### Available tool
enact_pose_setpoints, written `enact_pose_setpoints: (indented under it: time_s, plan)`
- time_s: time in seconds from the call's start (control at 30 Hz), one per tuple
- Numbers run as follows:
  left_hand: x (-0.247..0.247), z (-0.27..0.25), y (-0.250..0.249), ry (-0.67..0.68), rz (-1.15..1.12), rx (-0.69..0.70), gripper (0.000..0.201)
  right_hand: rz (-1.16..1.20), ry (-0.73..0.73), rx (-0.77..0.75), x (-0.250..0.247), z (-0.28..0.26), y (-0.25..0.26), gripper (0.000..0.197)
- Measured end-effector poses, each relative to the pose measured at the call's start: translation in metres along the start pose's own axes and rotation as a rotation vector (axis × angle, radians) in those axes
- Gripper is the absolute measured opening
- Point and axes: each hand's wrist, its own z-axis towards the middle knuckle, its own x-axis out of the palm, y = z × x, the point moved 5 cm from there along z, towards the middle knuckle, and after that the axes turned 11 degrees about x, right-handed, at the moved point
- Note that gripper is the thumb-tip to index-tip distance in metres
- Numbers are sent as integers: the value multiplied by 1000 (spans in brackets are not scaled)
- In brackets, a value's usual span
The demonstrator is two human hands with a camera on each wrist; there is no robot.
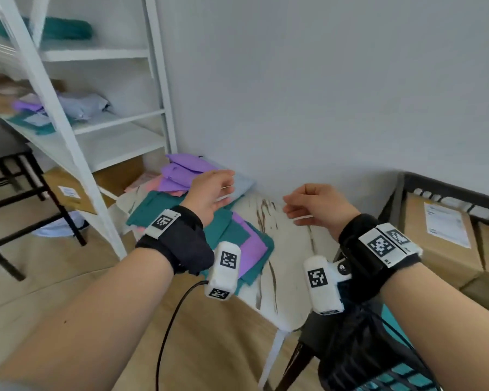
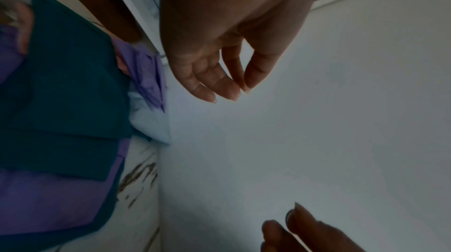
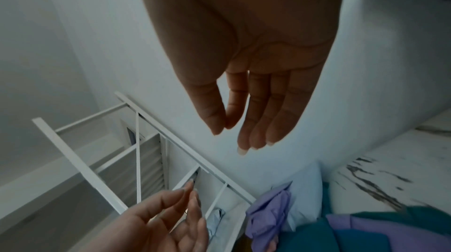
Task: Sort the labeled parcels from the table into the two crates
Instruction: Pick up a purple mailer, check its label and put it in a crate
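While both hands hover empty: marble table [image 1: 287, 249], long axis running away from fingers twd wall; teal/purple parcels [image 1: 237, 235] lying flat, under & left of left hand [image 1: 209, 193], fingers loosely spread; right hand [image 1: 316, 206], fingers relaxed, slightly curled, well right of pile.

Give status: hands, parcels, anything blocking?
Left hand and right hand open, empty, above table. Parcels piled on table's left side, untouched. Nothing blocking.
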Motion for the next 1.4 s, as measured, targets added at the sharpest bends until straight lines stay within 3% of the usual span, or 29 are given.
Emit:
enact_pose_setpoints:
  time_s: [0.43,0.57,0.67,0.77,0.9,1.0,1.07,1.13,1.27,1.33,1.4]
  plan:
    - [-140,99,71,-356,20,-185,9,-202,129,37,128,152,-2,17]
    - [-166,133,104,-430,49,-286,5,-365,168,-1,175,200,-16,17]
    - [-182,152,130,-481,58,-352,16,-495,226,-30,203,223,-28,10]
    - [-197,161,153,-497,98,-416,17,-658,250,-101,228,239,-41,34]
    - [-223,179,178,-523,130,-482,9,-956,294,-126,259,244,-62,84]
    - [-259,203,226,-605,126,-501,57,-1189,313,-83,272,244,-81,117]
    - [-266,211,245,-647,127,-503,66,-1291,326,-60,276,242,-96,130]
    - [-257,212,242,-627,169,-515,65,-1427,299,-96,277,238,-110,136]
    - [-241,217,253,-563,138,-622,99,-1540,207,-138,271,234,-127,133]
    - [-239,218,253,-550,141,-642,93,-1521,193,-130,265,236,-127,130]
    - [-225,203,228,-480,158,-680,73,-1504,183,-114,254,237,-126,124]
